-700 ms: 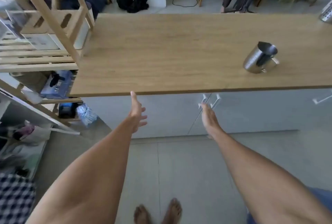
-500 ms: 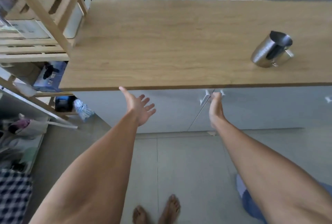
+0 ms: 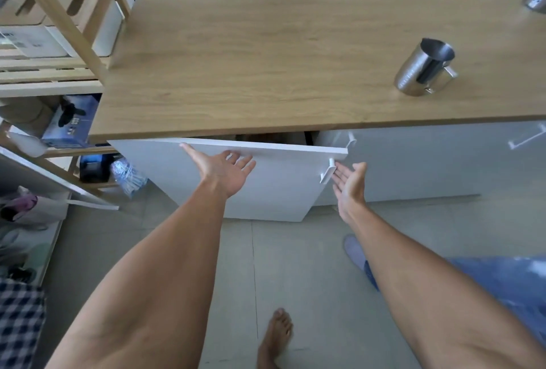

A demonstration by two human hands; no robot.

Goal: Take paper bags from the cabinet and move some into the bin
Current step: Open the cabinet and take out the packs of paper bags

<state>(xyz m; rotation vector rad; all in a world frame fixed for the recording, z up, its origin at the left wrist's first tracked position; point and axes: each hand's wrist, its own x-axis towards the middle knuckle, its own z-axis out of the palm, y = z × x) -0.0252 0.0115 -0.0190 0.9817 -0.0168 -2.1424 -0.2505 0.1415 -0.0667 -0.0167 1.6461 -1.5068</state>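
A bare foot (image 3: 276,336) stands on the tiled floor (image 3: 295,265) at the bottom of the view, and both forearms reach forward from there toward the white cabinet under the wooden surface (image 3: 295,52).

The left hand (image 3: 220,169) is spread, fingers (image 3: 242,161) wide and holding nothing, its fingertips at the top edge of the cabinet door (image 3: 266,188). The right hand (image 3: 350,182) is also spread and empty, palm turned inward, just beside the white handle (image 3: 328,172) at the door's free edge; whether it touches the handle I cannot tell.

The door stands part open, hinged on the left, with its free edge swung out toward the person. Behind it shows a dark gap (image 3: 277,136) just under the surface. Something brownish sits in that gap, but it is too shadowed to say whether it is the paper bags. So the bags, if there, lie ahead of and below both hands, behind the door panel. No bin can be picked out with certainty.

The right hand is nearer the open side, so it looks the better placed to reach round the free edge while the left steadies or swings the door wider.

On the surface beyond, a steel jug (image 3: 424,71) stands well to the right, and a wooden rack (image 3: 68,14) rises at the left.
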